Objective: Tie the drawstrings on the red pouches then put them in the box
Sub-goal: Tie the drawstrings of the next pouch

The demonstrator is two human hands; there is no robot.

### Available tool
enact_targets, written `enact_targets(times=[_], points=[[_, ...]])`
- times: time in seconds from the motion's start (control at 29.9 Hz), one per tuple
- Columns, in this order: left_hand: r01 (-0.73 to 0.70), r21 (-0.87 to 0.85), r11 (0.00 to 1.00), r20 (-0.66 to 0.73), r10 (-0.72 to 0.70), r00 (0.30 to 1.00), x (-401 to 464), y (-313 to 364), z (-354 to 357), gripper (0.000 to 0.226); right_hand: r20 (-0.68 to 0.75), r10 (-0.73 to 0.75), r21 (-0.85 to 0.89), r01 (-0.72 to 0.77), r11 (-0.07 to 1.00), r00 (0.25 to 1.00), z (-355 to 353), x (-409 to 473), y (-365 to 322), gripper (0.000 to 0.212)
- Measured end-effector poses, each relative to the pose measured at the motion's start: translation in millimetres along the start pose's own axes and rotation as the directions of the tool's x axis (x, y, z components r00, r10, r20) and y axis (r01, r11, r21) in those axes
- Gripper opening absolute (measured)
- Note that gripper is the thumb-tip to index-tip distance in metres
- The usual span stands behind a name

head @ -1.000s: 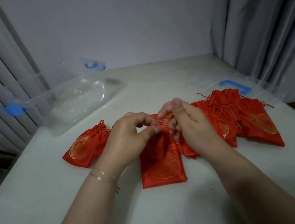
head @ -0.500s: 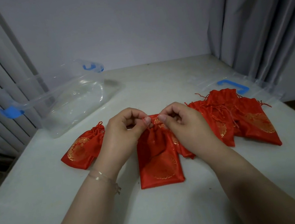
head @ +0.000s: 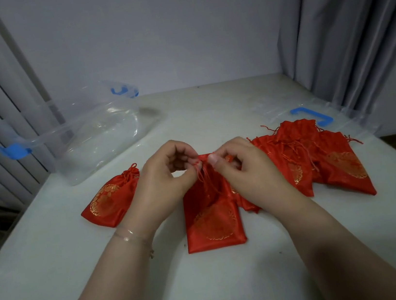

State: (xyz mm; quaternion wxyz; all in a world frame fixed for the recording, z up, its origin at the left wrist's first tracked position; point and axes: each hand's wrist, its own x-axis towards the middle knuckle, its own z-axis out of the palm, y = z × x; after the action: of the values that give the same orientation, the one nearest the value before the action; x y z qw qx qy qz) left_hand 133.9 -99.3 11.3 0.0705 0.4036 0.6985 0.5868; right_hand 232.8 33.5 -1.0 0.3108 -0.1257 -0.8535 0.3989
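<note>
Head view of a pale bench (head: 236, 284) with red drawstring pouches. The left hand (head: 163, 180) and the right hand (head: 243, 171) meet over the gathered neck of the centre pouch (head: 213, 220), which lies flat on the bench with its gold emblem facing up. Each hand has its fingers curled, thumb against forefinger, pinching the red drawstrings (head: 204, 177) at the pouch mouth; loose cord ends trail down over the fabric between the two hands. A thin bracelet (head: 129, 237) circles the left wrist. A single pouch (head: 108, 200) with its neck drawn in lies to the left, just beside the left hand. A heap of overlapping pouches (head: 330, 159) lies to the right, partly behind the right hand. The clear plastic box (head: 88, 137) with blue clasps stands at the far left of the bench, well apart from the centre pouch. Its clear lid (head: 335, 120), with a blue handle, lies flat behind the heap. Grey curtains (head: 352, 26) hang at both sides.
</note>
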Motion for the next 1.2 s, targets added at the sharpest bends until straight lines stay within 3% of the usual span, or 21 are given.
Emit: enact_targets(times=[0.17,0.23,0.43,0.54,0.6,0.74,0.87,1.07,1.2], points=[[-0.067,0.031,0.997,0.050,0.065,0.997,-4.9,4.2,3.0,0.020,0.159,0.031,0.058,-0.041,0.998,0.987,5.4,2.2,5.4,0.016],[-0.064,0.026,0.998,0.032,0.063,0.998,-5.1,5.2,3.5,0.024,0.143,0.051,0.058,-0.060,0.997,0.988,7.5,2.2,6.2,0.013],[0.082,0.107,0.991,-0.059,-0.076,0.995,-1.5,1.7,4.7,0.029,0.098,-0.122,-0.161,0.137,0.977,0.988,7.3,-0.7,3.7,0.007],[0.082,0.210,0.974,-0.109,-0.060,0.992,-1.7,-3.4,7.0,0.027,0.104,-0.174,-0.180,0.191,0.965,0.979,7.8,1.5,4.4,0.009],[0.022,0.278,0.960,-0.136,0.017,0.991,-3.2,-2.4,9.2,0.022,0.082,-0.125,-0.095,0.132,0.987,0.989,7.3,1.3,4.9,0.012],[-0.228,0.315,0.921,-0.092,0.269,0.959,-4.5,-0.2,10.3,0.021,0.033,0.071,0.160,-0.075,0.984,0.997,4.7,2.3,5.1,0.020],[-0.341,0.340,0.876,-0.072,0.386,0.920,-4.0,-5.5,9.4,0.021,0.157,0.074,0.378,-0.129,0.917,0.985,1.9,4.6,0.9,0.016],[-0.388,0.437,0.811,-0.037,0.448,0.893,-3.5,-10.5,8.4,0.017,0.211,0.127,0.460,-0.213,0.862,0.969,-2.8,4.5,4.9,0.014],[-0.388,0.514,0.765,-0.024,0.465,0.885,-3.3,-11.2,8.3,0.016,0.125,0.121,0.353,-0.158,0.922,0.985,-0.6,4.5,2.1,0.016]])
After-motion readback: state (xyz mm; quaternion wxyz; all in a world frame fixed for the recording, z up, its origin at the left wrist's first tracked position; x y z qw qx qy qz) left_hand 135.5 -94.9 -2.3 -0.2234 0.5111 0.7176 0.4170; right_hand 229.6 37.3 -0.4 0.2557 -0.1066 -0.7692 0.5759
